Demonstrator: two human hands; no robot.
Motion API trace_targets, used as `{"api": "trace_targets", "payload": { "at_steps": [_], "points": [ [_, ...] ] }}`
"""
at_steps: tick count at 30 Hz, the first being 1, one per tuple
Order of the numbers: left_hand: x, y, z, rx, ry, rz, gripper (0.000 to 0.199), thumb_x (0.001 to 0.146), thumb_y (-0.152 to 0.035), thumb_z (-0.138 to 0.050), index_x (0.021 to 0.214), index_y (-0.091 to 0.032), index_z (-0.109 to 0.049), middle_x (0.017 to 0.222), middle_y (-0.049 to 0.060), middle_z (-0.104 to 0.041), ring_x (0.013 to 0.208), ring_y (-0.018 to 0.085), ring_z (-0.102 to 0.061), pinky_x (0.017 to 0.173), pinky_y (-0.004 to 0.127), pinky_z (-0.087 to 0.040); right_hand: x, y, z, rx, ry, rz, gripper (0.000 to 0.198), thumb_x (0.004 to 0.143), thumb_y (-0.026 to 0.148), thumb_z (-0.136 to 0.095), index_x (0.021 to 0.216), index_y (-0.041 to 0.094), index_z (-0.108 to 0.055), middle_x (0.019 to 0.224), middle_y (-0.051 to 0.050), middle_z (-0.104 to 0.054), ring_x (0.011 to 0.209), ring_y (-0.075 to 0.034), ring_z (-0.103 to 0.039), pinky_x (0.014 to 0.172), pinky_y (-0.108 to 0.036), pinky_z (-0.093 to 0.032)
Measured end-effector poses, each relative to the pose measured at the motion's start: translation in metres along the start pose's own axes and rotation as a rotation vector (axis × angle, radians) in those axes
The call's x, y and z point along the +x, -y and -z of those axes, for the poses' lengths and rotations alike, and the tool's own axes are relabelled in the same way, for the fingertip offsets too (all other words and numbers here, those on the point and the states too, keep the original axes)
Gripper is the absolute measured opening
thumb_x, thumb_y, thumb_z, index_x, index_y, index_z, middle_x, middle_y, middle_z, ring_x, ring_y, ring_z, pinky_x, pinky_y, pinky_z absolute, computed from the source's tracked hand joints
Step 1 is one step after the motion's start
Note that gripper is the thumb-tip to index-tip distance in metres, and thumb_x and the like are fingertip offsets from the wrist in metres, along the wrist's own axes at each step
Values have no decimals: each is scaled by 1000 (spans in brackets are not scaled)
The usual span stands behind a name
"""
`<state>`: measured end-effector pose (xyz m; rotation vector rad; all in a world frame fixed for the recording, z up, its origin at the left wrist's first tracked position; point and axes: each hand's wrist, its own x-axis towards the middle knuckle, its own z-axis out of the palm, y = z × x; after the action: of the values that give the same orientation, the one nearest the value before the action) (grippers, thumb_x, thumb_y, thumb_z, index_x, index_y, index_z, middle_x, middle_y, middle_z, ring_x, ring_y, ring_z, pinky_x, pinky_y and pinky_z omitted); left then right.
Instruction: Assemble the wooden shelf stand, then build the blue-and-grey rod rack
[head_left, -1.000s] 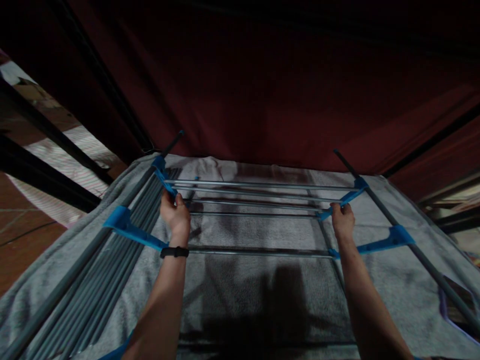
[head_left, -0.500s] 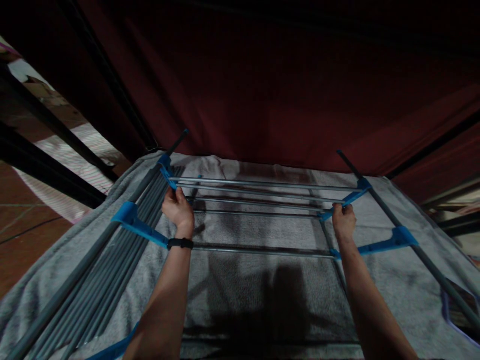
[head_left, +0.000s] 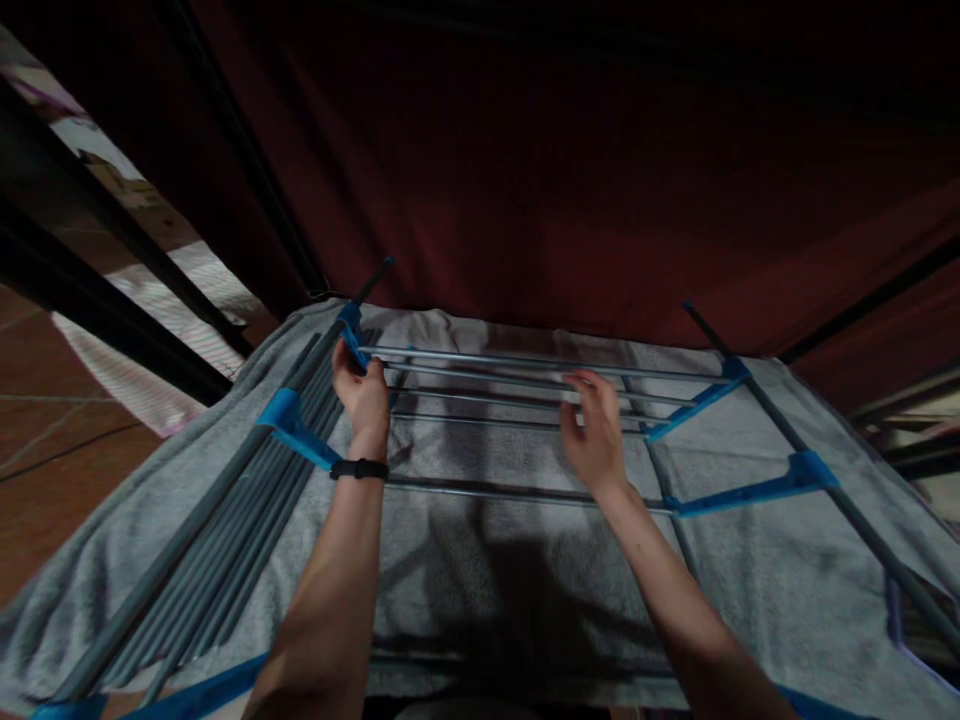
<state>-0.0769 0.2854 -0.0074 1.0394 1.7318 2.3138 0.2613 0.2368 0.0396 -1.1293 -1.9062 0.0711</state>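
A rack of grey metal tubes joined by blue plastic brackets lies on a grey towel-like cloth. My left hand, with a dark band at its wrist, is closed around the far left blue bracket, where the thin rods end. My right hand is open, its thumb and fingers apart, over the middle of the thin cross rods. Whether its fingertips touch a rod I cannot tell. On the right side, the far blue bracket and a nearer blue bracket are out of both hands.
Several loose grey tubes lie side by side on the grey cloth at the left. A dark red curtain hangs behind. Dark frame bars cross the left side, with a striped cloth on the tiled floor beyond.
My right hand has let go of the far right bracket and moved left to the middle of the rods, opening. My left hand stays at the left bracket. The view has shifted slightly.
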Motion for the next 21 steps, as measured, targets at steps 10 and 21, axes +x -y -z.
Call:
{"api": "trace_targets", "payload": {
  "at_steps": [10,21],
  "points": [
    [16,-14,-9,71,-9,-22,29,78,-17,-53,104,-13,-65,104,7,-70,103,21,-65,102,36,-49,97,96,-91,-129,474,402,40,97,10,-35,130,17,-57,127,-13,-60,114,-26,-54,105,-43,-39],
    [17,-12,-13,149,7,-31,29,86,-21,-50,111,-16,-64,115,7,-68,115,20,-59,110,34,-41,116,102,-112,-201,537,372,41,98,7,-32,126,21,-58,117,-13,-61,100,-25,-60,86,-37,-48]
  ]
}}
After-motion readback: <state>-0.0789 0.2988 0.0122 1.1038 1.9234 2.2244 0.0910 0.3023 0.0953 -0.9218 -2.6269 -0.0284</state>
